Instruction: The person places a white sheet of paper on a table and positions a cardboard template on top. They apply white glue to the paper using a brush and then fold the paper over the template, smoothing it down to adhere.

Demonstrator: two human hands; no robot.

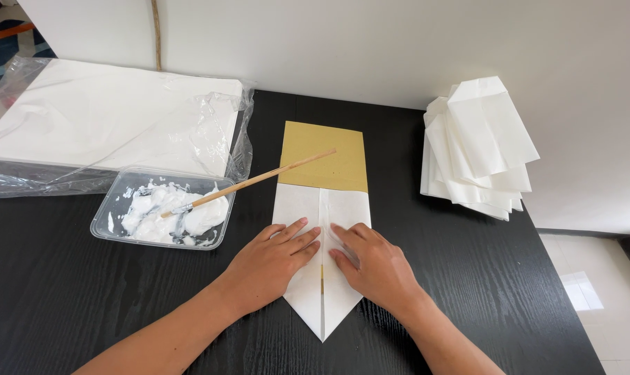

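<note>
A white folded paper sheet (pixel 308 208) lies on the black table over a tan cardboard template (pixel 323 156), its near end folded to a point. My left hand (pixel 270 260) lies flat on the left flap, fingers spread toward the centre seam. My right hand (pixel 374 264) presses flat on the right flap, fingers pointing up and left. Both hands hold the two flaps down beside the middle crease. Neither hand grips anything.
A clear plastic tray of white paste (pixel 163 208) sits left, with a wooden-handled brush (pixel 259 179) resting on it. A stack of white paper in a plastic wrap (pixel 113 118) lies at the back left. A pile of folded white paper bags (pixel 478 149) sits at the right, near the table edge (pixel 558 278).
</note>
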